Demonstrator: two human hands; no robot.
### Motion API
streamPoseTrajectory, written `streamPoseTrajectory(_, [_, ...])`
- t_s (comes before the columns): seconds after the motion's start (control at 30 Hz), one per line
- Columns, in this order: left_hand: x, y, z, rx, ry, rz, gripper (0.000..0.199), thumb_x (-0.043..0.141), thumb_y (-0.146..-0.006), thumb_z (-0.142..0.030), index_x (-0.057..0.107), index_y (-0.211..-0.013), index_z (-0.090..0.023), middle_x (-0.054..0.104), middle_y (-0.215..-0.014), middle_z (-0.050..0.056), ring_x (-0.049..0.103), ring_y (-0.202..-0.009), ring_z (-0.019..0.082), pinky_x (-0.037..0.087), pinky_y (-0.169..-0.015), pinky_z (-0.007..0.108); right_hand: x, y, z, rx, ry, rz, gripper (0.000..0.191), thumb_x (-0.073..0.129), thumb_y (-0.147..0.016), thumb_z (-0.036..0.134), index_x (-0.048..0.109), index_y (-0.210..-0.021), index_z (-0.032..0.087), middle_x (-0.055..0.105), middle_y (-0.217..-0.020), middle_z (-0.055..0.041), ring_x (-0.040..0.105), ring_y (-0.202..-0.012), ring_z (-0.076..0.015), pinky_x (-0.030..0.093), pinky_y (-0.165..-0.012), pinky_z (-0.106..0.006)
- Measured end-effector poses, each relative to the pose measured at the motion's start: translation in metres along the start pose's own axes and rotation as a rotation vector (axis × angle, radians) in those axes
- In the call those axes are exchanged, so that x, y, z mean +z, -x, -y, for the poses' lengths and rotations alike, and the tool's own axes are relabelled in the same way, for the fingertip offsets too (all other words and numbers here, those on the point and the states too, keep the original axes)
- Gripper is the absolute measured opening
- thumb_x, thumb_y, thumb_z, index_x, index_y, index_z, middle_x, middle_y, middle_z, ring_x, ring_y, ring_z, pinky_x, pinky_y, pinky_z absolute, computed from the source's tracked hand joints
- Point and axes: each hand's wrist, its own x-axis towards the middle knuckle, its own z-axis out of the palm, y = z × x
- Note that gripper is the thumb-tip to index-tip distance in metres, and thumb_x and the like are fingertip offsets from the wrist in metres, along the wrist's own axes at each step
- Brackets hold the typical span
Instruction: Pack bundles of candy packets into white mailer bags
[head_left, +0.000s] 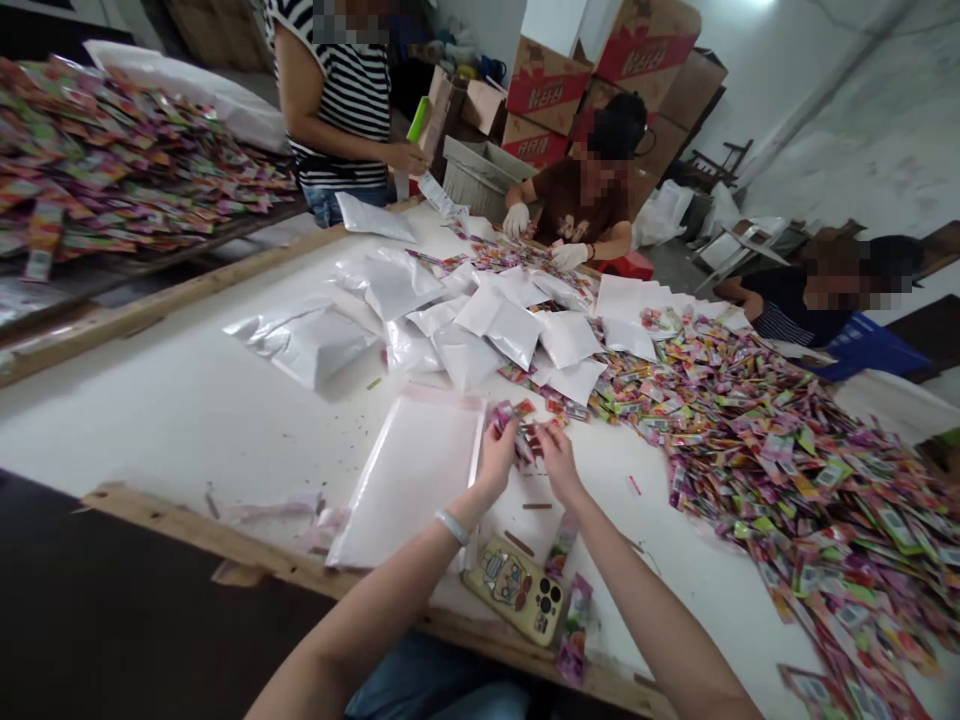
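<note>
My left hand is closed around a small bunch of colourful snack packets, mostly pink and purple. Close on its right, my right hand has its fingers bent at the same bunch; whether it grips a packet is hard to make out. Beside my left wrist lies a flat white mailing bag. Below my hands, a phone in a yellow-green case rests near the table's front edge. Two loose packets, one of them purple, lie to its right.
Filled white bags are heaped mid-table. A large pile of snack packets spreads along the right. Several other people are around the table, one wearing white gloves. A wooden rim edges the table; cartons stand behind.
</note>
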Motion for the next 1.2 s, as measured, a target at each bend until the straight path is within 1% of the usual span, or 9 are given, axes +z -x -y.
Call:
streamPoseTrajectory(0.13, [-0.008, -0.011, -0.013, 0.027, 0.157, -0.185, 0.019, 0.063, -0.086, -0.036, 0.058, -0.095, -0.020, 0.060, -0.076, -0.003, 0.056, -0.064, 0.011, 0.045, -0.058, 0.022, -0.005, -0.047, 0.008, -0.033, 0.190, -0.031, 0.035, 0.046, -0.097, 0.048, 0.060, -0.109, 0.018, 0.071, -0.112, -0.0141, 0.066, -0.109, -0.0257, 0.054, -0.100, -0.042])
streamPoseTrajectory(0.23, [-0.008, -0.007, -0.019, 0.043, 0.233, -0.216, 0.022, 0.069, -0.078, -0.036, 0.061, -0.089, -0.019, 0.060, -0.075, -0.004, 0.058, -0.066, 0.011, 0.046, -0.062, 0.021, 0.016, -0.077, 0.015, -0.061, 0.324, -0.013, 0.042, 0.066, -0.089, 0.037, 0.063, -0.122, 0.012, 0.061, -0.139, -0.0232, 0.051, -0.138, -0.0348, 0.038, -0.118, -0.050])
streamPoseTrajectory(0.37, [-0.004, 0.005, -0.021, 0.011, 0.272, -0.146, 0.028, 0.075, -0.066, -0.038, 0.063, -0.082, -0.019, 0.061, -0.068, -0.004, 0.058, -0.059, 0.011, 0.045, -0.058, 0.023, 0.053, -0.100, 0.023, -0.099, 0.727, 0.097, 0.072, 0.065, -0.095, 0.043, 0.043, -0.156, 0.013, 0.036, -0.164, -0.0265, 0.033, -0.149, -0.0483, 0.031, -0.118, -0.063])
streamPoseTrajectory(0.53, [-0.012, -0.003, -0.023, -0.063, 0.390, -0.165, 0.023, 0.075, -0.064, -0.033, 0.065, -0.079, -0.019, 0.068, -0.072, -0.003, 0.065, -0.067, 0.014, 0.049, -0.061, 0.022, 0.055, -0.106, 0.019, -0.154, 0.880, 0.253, 0.065, 0.047, -0.106, 0.052, 0.036, -0.164, 0.024, 0.038, -0.168, -0.0151, 0.024, -0.153, -0.0505, 0.022, -0.119, -0.071])
streamPoseTrajectory(0.67, [-0.020, -0.013, -0.032, -0.129, 0.417, -0.115, 0.015, 0.071, -0.073, -0.029, 0.067, -0.084, -0.020, 0.071, -0.078, -0.002, 0.067, -0.070, 0.014, 0.051, -0.063, 0.023, 0.019, -0.069, -0.004, -0.172, 0.896, 0.362, 0.070, 0.044, -0.106, 0.057, 0.029, -0.166, 0.026, 0.023, -0.176, -0.0075, 0.014, -0.160, -0.0452, 0.016, -0.125, -0.069])
streamPoseTrajectory(0.8, [-0.020, -0.014, -0.039, -0.140, 0.391, -0.048, 0.011, 0.070, -0.073, -0.027, 0.064, -0.078, -0.019, 0.067, -0.070, -0.004, 0.064, -0.064, 0.011, 0.050, -0.061, 0.019, -0.038, -0.016, -0.025, -0.136, 1.016, 0.411, 0.066, 0.041, -0.106, 0.054, 0.031, -0.166, 0.027, 0.024, -0.175, -0.0048, 0.010, -0.162, -0.0419, 0.010, -0.127, -0.070])
streamPoseTrajectory(0.97, [-0.013, -0.006, -0.031, -0.218, 0.280, 0.124, 0.020, 0.076, -0.071, -0.029, 0.061, -0.079, -0.019, 0.061, -0.064, -0.007, 0.058, -0.050, 0.010, 0.047, -0.050, 0.020, -0.114, 0.053, -0.036, -0.215, 1.023, 0.251, 0.061, 0.047, -0.102, 0.032, 0.042, -0.161, 0.018, 0.026, -0.174, -0.0124, 0.010, -0.163, -0.0397, 0.016, -0.128, -0.067])
streamPoseTrajectory(1.07, [-0.009, 0.002, -0.020, -0.249, 0.236, 0.198, 0.022, 0.079, -0.068, -0.023, 0.061, -0.081, -0.019, 0.059, -0.063, -0.008, 0.059, -0.049, 0.009, 0.049, -0.051, 0.021, -0.140, 0.109, -0.041, -0.408, 0.876, 0.445, 0.072, 0.050, -0.091, 0.015, 0.040, -0.162, 0.016, 0.030, -0.172, -0.0131, 0.017, -0.163, -0.0318, 0.021, -0.131, -0.059])
streamPoseTrajectory(1.2, [-0.009, 0.009, -0.013, -0.262, 0.212, 0.269, 0.028, 0.082, -0.068, -0.021, 0.067, -0.092, -0.018, 0.067, -0.070, -0.004, 0.066, -0.056, 0.013, 0.055, -0.056, 0.025, -0.148, 0.172, -0.050, -0.506, 0.795, 0.729, 0.091, 0.056, -0.075, 0.006, 0.035, -0.164, 0.016, 0.023, -0.174, -0.0141, 0.015, -0.163, -0.0288, 0.023, -0.131, -0.055])
